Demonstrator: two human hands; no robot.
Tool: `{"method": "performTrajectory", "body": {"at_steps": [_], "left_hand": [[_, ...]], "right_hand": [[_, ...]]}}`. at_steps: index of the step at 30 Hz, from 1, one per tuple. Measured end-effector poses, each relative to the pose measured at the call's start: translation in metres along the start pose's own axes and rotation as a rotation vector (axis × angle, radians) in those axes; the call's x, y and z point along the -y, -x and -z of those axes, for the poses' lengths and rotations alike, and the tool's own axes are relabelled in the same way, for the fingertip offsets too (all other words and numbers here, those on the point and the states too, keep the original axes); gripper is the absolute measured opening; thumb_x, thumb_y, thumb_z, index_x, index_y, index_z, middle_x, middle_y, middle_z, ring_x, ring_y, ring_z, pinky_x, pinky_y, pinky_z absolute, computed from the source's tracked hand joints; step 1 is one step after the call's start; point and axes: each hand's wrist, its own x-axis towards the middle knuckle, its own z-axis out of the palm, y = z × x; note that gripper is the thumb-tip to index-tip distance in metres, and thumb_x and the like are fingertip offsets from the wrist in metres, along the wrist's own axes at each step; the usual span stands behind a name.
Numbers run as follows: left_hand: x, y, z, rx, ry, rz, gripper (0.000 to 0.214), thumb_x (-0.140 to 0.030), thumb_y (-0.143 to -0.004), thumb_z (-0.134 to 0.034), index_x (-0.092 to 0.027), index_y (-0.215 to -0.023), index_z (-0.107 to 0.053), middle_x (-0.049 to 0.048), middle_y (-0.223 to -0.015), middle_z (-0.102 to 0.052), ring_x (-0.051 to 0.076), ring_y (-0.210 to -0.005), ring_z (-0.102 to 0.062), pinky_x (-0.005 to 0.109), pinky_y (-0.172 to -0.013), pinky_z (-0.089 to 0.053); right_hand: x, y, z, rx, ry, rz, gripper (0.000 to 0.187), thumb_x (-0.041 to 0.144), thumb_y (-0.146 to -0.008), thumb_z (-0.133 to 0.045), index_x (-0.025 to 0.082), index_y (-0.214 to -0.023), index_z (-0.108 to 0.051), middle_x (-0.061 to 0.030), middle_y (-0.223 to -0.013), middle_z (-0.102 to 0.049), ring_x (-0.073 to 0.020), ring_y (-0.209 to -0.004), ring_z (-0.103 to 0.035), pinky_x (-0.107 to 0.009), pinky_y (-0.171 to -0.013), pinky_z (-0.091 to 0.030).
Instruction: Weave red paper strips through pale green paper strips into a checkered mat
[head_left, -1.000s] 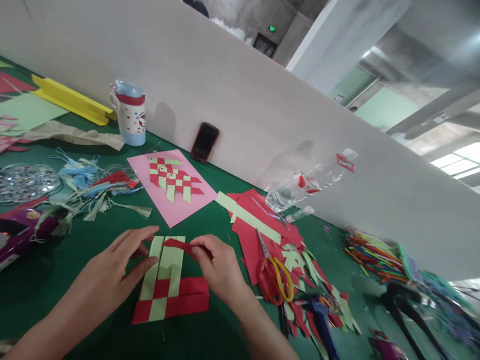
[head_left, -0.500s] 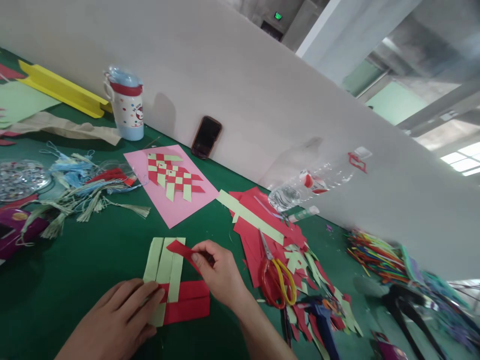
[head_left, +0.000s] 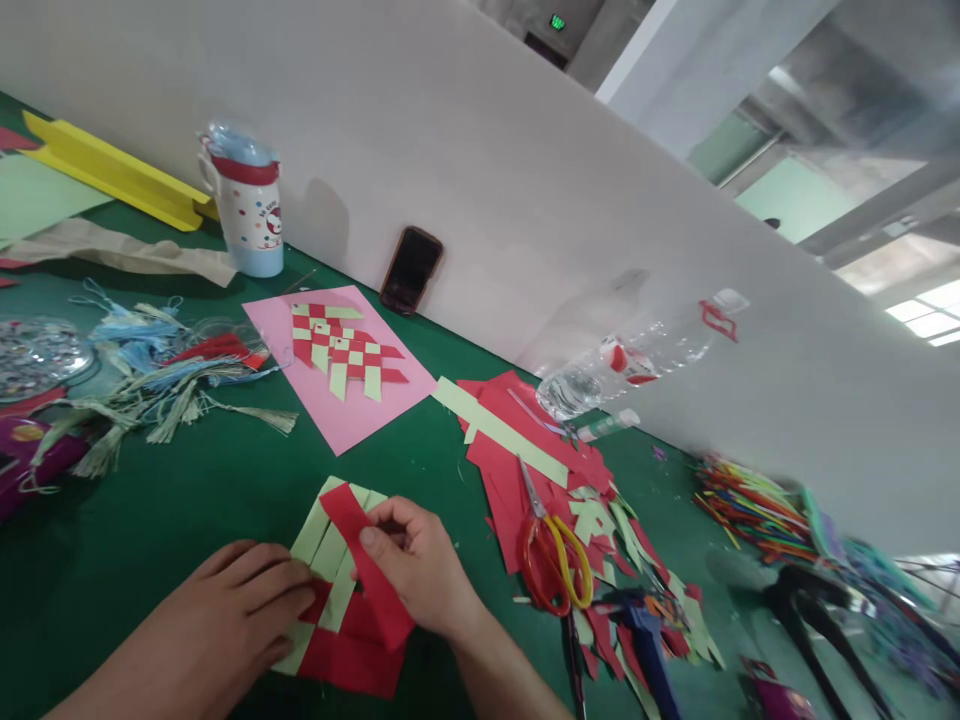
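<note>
Right grip [head_left: 414, 560] on red strip's [head_left: 385, 602] edge

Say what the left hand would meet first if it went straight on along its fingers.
Probably the loose red strip pinched in the right hand, just across the woven paper; how high the strip sits is unclear.

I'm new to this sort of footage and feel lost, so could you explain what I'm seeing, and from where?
There's no machine here, just a person's two bare hands. One camera, worn on the head, looks forward and down. The right hand holds a red paper strip above a partly woven red and pale-green paper piece. The left hand rests on that piece's left side. On the green table also lie scissors, tassels and a pink sheet bearing a woven paper figure. A phone leans against the wall.
</note>
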Motion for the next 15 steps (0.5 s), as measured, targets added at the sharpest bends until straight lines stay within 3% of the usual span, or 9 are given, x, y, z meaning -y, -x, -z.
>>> {"method": "performTrajectory", "body": {"at_steps": [4, 7, 9, 11, 15], "left_hand": [[-0.009, -0.007, 0.006, -0.067, 0.022, 0.032, 0.036, -0.021, -0.096, -0.056, -0.040, -0.119, -0.076, -0.0048, -0.118, -0.081, 0.021, -0.109, -0.075, 0.035, -0.103, -0.052], [-0.014, -0.006, 0.010, -0.072, 0.114, 0.263, 0.033, -0.028, -0.100, -0.049, -0.036, -0.114, -0.077, 0.0000, -0.111, -0.080, 0.019, -0.095, -0.078, 0.026, -0.082, -0.058], [-0.016, -0.004, 0.010, -0.064, 0.167, 0.487, 0.037, -0.037, -0.102, -0.046, -0.034, -0.126, -0.074, 0.0039, -0.115, -0.078, 0.018, -0.083, -0.079, 0.022, -0.064, -0.057], [-0.017, -0.003, 0.007, -0.036, 0.210, 0.622, 0.046, -0.042, -0.101, -0.047, -0.032, -0.143, -0.065, 0.0076, -0.127, -0.075, 0.018, -0.075, -0.079, 0.022, -0.055, -0.056], [-0.018, -0.007, -0.001, -0.012, 0.232, 0.693, 0.061, -0.046, -0.097, -0.049, -0.027, -0.154, -0.055, 0.0124, -0.132, -0.073, 0.021, -0.072, -0.078, 0.026, -0.054, -0.057]], "right_hand": [[-0.010, -0.012, -0.005, 0.042, -0.091, -0.076, 0.042, 0.058, -0.081, -0.082, 0.022, -0.088, -0.060, 0.0026, -0.072, -0.070, -0.0170, -0.064, -0.072, -0.026, -0.062, -0.053], [-0.015, -0.015, -0.005, 0.027, -0.105, -0.086, 0.043, 0.058, -0.079, -0.083, 0.022, -0.085, -0.060, 0.0021, -0.075, -0.071, -0.0171, -0.065, -0.072, -0.026, -0.063, -0.054], [-0.017, -0.015, -0.006, 0.016, -0.107, -0.066, 0.041, 0.056, -0.079, -0.084, 0.022, -0.085, -0.062, 0.0013, -0.079, -0.073, -0.0172, -0.068, -0.073, -0.027, -0.065, -0.055], [-0.019, -0.013, -0.006, 0.006, -0.108, -0.050, 0.038, 0.054, -0.080, -0.083, 0.021, -0.087, -0.064, 0.0008, -0.081, -0.074, -0.0174, -0.070, -0.073, -0.027, -0.066, -0.055], [-0.021, -0.013, -0.008, 0.004, -0.094, -0.031, 0.032, 0.050, -0.084, -0.079, 0.022, -0.088, -0.065, 0.0011, -0.077, -0.073, -0.0172, -0.068, -0.072, -0.027, -0.066, -0.054]]}}
